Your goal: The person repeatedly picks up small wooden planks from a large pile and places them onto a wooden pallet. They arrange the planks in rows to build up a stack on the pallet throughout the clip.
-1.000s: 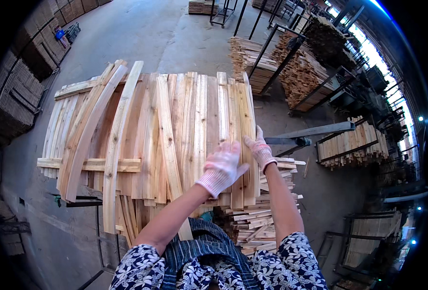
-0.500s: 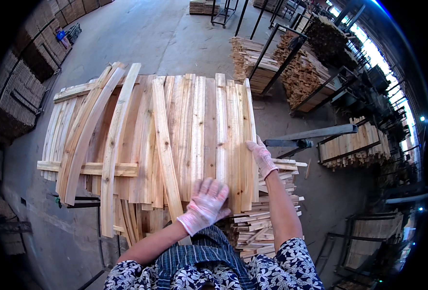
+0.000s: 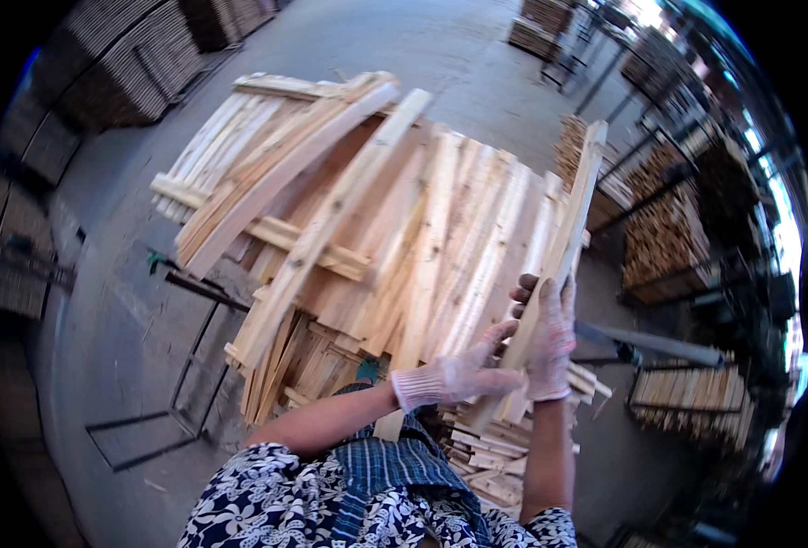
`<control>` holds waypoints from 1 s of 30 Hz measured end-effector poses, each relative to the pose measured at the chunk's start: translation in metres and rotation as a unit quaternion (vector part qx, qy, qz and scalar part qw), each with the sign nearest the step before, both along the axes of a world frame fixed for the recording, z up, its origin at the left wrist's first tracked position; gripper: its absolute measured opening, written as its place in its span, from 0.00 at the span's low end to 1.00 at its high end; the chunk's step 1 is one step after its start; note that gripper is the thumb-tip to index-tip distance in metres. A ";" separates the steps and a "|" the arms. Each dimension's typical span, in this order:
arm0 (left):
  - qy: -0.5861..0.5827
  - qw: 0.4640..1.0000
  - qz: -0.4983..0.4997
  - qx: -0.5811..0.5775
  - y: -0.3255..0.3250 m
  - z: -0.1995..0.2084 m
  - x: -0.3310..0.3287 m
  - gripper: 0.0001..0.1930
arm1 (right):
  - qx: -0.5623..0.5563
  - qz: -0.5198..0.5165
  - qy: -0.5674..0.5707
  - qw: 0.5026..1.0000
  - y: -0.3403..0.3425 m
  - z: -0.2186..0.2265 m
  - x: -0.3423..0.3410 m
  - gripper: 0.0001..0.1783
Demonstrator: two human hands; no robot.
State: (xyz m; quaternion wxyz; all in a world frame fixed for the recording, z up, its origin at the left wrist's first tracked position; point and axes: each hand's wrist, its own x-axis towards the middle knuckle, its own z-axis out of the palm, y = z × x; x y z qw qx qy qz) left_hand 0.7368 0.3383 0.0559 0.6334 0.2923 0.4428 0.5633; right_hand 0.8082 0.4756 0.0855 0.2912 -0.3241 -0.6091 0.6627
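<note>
A long, narrow wooden board (image 3: 570, 233) stands lifted and slanted at the right end of a layer of pale boards. My right hand (image 3: 552, 342), in a light knitted glove, is closed around it, with darkened fingertips showing on the board's left side. My left hand (image 3: 459, 373), also gloved, reaches across to the lower part of that board. Its fingers are stretched out and the thumb is apart; motion blur hides whether it touches. Below and left of both hands lie the side-by-side boards (image 3: 477, 256), with several loose boards (image 3: 331, 215) lying slanted over them.
A dark metal frame (image 3: 189, 416) stands at the lower left. Short wood pieces (image 3: 491, 461) are heaped below my hands. A grey metal bar (image 3: 660, 345) juts out at the right. Stacks of timber (image 3: 664, 219) stand on the concrete floor at the right and far left.
My right hand has raised the board from the right end of the layer and tilted it. My left hand has left the boards and moved right toward it. The view has turned.
</note>
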 end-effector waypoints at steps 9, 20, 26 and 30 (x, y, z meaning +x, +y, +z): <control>0.098 0.921 0.364 0.098 -0.157 0.056 -0.175 0.45 | 0.314 -0.129 -0.541 0.770 0.036 -0.080 0.040 0.36; 0.866 0.293 0.196 -0.354 -0.237 0.027 -0.401 0.26 | 0.288 -0.035 -0.570 0.769 0.031 -0.093 0.025 0.39; 0.887 0.389 0.148 -0.200 -0.094 -0.020 -0.289 0.22 | 0.528 -0.012 -0.306 0.793 -0.033 -0.109 -0.087 0.41; 0.899 0.259 0.229 -0.270 -0.111 -0.062 -0.348 0.26 | 0.451 0.008 -0.450 0.771 -0.083 -0.087 -0.152 0.36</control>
